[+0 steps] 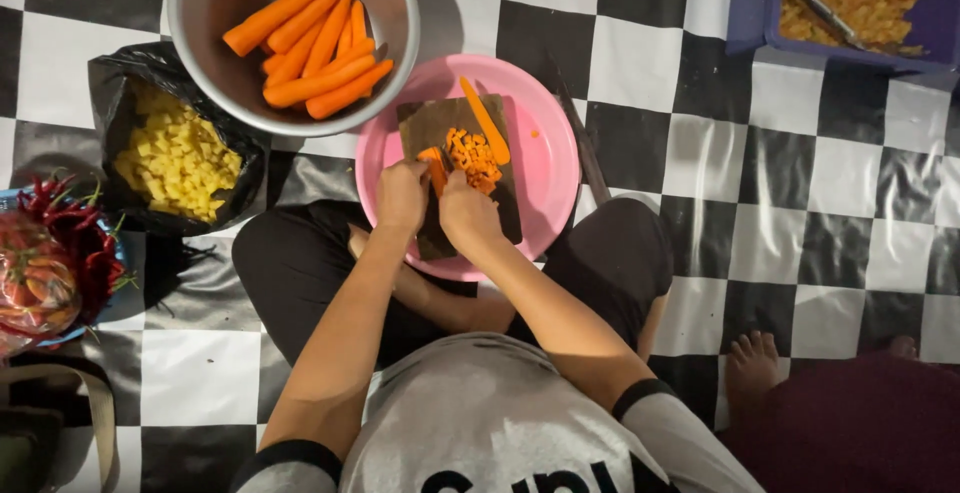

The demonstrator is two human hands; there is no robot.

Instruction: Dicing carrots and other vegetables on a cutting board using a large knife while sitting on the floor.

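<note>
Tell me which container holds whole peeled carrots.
The grey metal bowl at top left; the black bag beside it holds yellow cubes, and the pink basin holds the cutting board.

- Round grey metal bowl of peeled carrots (200,13) crowds the upper-left edge of the round pink plastic tray (548,168); black plastic bag of yellow diced pieces (110,83) blocks the left
- Checkered floor sheet (800,213) lies open to the tray's right; blue plastic tub (750,23) stands well apart, upper right
- Another person's bare foot (752,363) sits lower right
</note>
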